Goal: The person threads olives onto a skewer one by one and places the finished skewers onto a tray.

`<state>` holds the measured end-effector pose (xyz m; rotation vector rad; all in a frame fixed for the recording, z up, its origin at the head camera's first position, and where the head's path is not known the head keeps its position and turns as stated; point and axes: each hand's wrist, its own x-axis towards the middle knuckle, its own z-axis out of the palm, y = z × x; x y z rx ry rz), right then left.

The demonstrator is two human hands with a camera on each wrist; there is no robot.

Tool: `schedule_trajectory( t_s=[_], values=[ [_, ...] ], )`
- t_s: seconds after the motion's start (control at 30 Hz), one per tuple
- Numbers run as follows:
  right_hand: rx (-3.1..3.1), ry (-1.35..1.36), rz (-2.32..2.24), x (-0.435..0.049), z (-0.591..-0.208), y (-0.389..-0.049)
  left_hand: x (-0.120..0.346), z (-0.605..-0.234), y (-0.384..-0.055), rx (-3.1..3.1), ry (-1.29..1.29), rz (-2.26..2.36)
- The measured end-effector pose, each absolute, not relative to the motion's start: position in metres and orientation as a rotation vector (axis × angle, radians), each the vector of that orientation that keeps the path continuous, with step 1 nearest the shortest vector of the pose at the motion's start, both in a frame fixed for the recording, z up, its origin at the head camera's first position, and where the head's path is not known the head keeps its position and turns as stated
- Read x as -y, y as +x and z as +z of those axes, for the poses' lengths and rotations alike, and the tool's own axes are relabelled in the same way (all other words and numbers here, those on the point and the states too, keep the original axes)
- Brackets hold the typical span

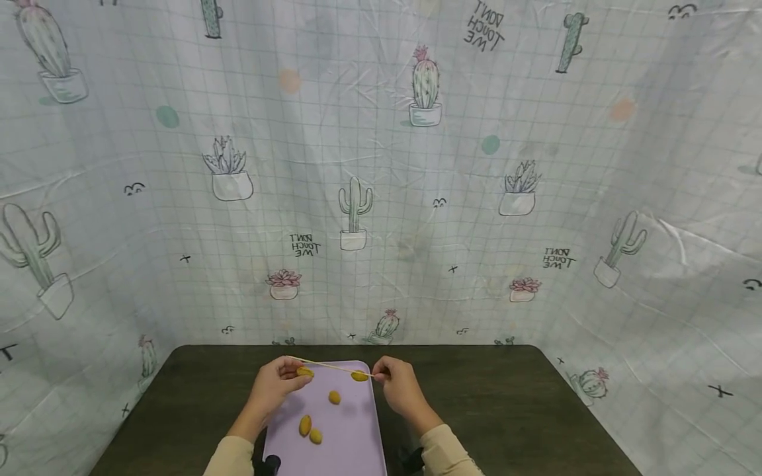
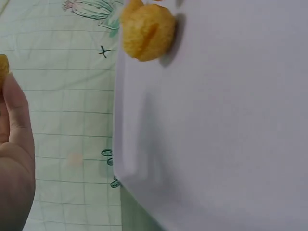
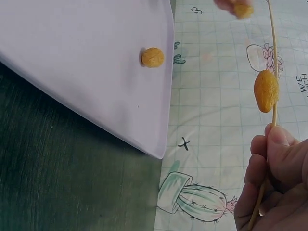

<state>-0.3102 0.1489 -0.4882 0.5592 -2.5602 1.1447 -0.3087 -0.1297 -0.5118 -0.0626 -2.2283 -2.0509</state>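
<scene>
My right hand [image 1: 400,389] grips a thin wooden skewer [image 3: 275,43] near one end, thumb pressed against the curled fingers. One golden-brown, oval fried ball [image 3: 266,91] is on the skewer, a little beyond the fingertips. Between thumb and fingers, my left hand [image 1: 270,387] pinches a second fried ball [image 1: 305,372]. The skewer's far end runs past the left fingers in the head view; whether it touches that ball I cannot tell. Both hands are above the far end of a pale lilac tray [image 1: 351,456].
Several more fried balls lie on the tray: a single ball [image 1: 335,397] towards the far end and a longer piece [image 1: 305,425] beside a round one [image 1: 315,436] nearer me. Around the tray is a dark wooden table [image 1: 506,410], with a cactus-print curtain [image 1: 381,152] behind.
</scene>
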Motion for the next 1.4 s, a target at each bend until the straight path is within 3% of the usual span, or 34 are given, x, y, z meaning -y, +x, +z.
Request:
schedule_trajectory(
  t_s=[0.33,1.4],
  values=[
    [2.536,0.572,1.131,-0.148,-0.489,-0.310,0.137,-0.496,-0.303,2.052,-0.038,-2.171],
    [2.517,0.547,1.060,-0.160,-0.480,-0.311,0.146,-0.495,-0.300,1.726,0.008,-2.377]
  ],
)
